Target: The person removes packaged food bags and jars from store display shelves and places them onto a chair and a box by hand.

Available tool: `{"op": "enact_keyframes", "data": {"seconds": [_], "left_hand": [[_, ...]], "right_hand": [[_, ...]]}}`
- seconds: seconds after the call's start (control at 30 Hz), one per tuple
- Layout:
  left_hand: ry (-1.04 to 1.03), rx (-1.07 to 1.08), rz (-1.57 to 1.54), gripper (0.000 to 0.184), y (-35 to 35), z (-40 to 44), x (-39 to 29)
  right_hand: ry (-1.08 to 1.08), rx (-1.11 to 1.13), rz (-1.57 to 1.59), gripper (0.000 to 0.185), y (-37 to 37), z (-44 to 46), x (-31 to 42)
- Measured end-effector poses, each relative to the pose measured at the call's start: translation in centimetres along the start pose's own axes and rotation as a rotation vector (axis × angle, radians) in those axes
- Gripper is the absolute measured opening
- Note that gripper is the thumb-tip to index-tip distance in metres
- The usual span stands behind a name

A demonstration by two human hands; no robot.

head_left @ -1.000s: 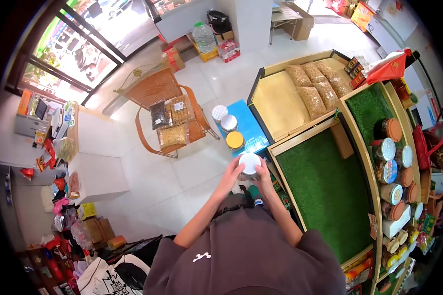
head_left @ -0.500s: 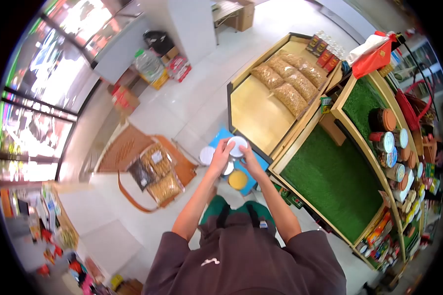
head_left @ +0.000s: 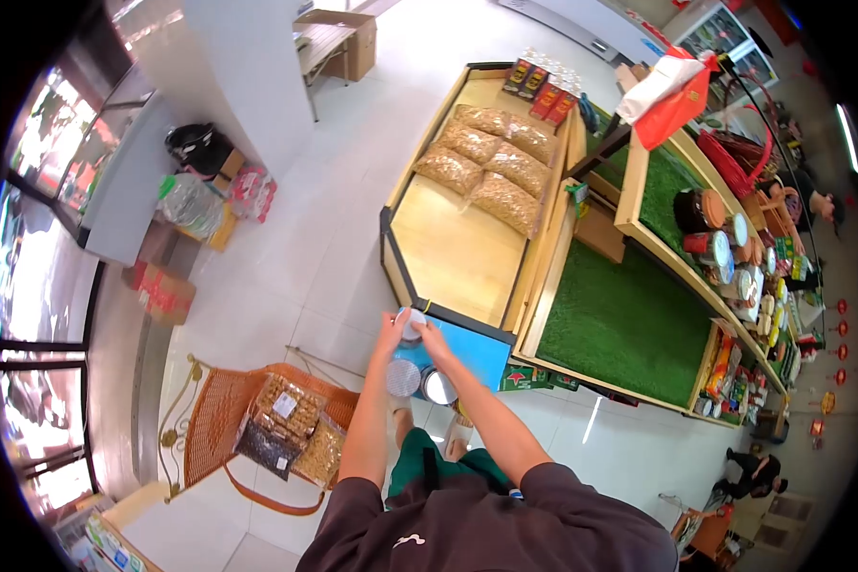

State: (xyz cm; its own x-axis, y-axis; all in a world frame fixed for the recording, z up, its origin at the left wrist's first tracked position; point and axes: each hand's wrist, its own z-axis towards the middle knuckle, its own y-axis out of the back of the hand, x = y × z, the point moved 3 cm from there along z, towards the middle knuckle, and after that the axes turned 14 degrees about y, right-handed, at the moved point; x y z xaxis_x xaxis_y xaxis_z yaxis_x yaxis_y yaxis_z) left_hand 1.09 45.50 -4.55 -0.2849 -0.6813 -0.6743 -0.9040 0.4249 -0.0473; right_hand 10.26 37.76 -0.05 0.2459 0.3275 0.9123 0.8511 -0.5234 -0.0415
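My left hand (head_left: 390, 336) and my right hand (head_left: 433, 343) are both closed around a small white-lidded container (head_left: 411, 322), one on each side. They hold it over the far left corner of a bright blue tabletop (head_left: 477, 351). Nearer to me on that surface are a round whitish disc (head_left: 403, 378), perhaps a lid, and a round container with a shiny silvery top (head_left: 439, 386). My right forearm passes close beside the silvery one. Fingertips under the held container are hidden.
Beyond the blue top stands a wooden display bin (head_left: 458, 257) with several bags of grain-like food (head_left: 505, 195). Green-lined shelving (head_left: 620, 329) with jars (head_left: 701, 210) is on the right. A wicker chair (head_left: 221, 419) holding packets (head_left: 286, 405) is on the left.
My view has shifted, so the bin and chair appear in different places. Both hands still hold the white-lidded container. The yellow round top is now mostly out of sight near my right forearm.
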Motion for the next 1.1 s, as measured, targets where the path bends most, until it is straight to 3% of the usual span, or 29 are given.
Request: {"op": "enact_keyframes", "data": {"seconds": [0.03, 0.17, 0.33, 0.47, 0.6, 0.67, 0.73, 0.87, 0.93, 1.0, 1.07, 1.1], "left_hand": [[0.004, 0.03, 0.044, 0.061, 0.1, 0.3, -0.1], [-0.007, 0.115, 0.178, 0.061, 0.3, 0.4, 0.5], [0.039, 0.111, 0.293, 0.063, 0.4, -0.7, -0.1], [0.085, 0.075, 0.38, 0.062, 0.6, -2.3, -1.3], [-0.113, -0.041, 0.517, 0.059, 1.1, -2.8, -2.1], [-0.276, -0.397, 0.871, 0.053, 1.2, -3.8, -3.2], [-0.532, -0.62, 0.983, 0.047, -0.4, -7.1, -4.1], [-0.828, -0.63, 0.911, 0.042, -7.9, -16.5, -4.9], [-1.042, -0.452, 0.787, 0.037, -14.3, -21.0, -3.7], [-0.945, -0.184, 0.744, 0.034, -21.3, -25.3, -1.3], [-0.963, 0.037, 0.794, 0.032, -28.7, -28.4, 3.7], [-0.794, 0.277, 0.829, 0.029, -32.8, -29.8, 6.5]], "right_hand": [[-0.016, 0.013, -0.025, 0.057, 0.6, 1.9, -4.6], [-0.015, -0.033, 0.044, 0.059, 0.6, -0.4, -2.9], [-0.024, 0.009, -0.145, 0.063, 2.5, -1.4, -1.6], [0.019, -0.133, 0.155, 0.059, 4.9, -2.6, -1.7], [0.085, -0.163, 0.201, 0.045, 9.8, -7.6, 0.2], [0.164, -0.222, 0.242, 0.042, 13.3, -10.7, -0.8], [0.184, -0.328, 0.287, 0.04, 17.1, -14.1, -4.3], [0.197, -0.514, 0.049, 0.038, 26.3, -24.4, -11.3], [0.062, -0.688, 0.126, 0.036, 30.5, -30.0, -17.0], [-0.222, -0.716, 0.151, 0.036, 34.5, -37.0, -20.4], [-0.273, -0.801, 0.304, 0.04, 38.1, -43.1, -25.1], [-0.302, -0.884, 0.344, 0.041, 39.9, -46.2, -26.5]]}}
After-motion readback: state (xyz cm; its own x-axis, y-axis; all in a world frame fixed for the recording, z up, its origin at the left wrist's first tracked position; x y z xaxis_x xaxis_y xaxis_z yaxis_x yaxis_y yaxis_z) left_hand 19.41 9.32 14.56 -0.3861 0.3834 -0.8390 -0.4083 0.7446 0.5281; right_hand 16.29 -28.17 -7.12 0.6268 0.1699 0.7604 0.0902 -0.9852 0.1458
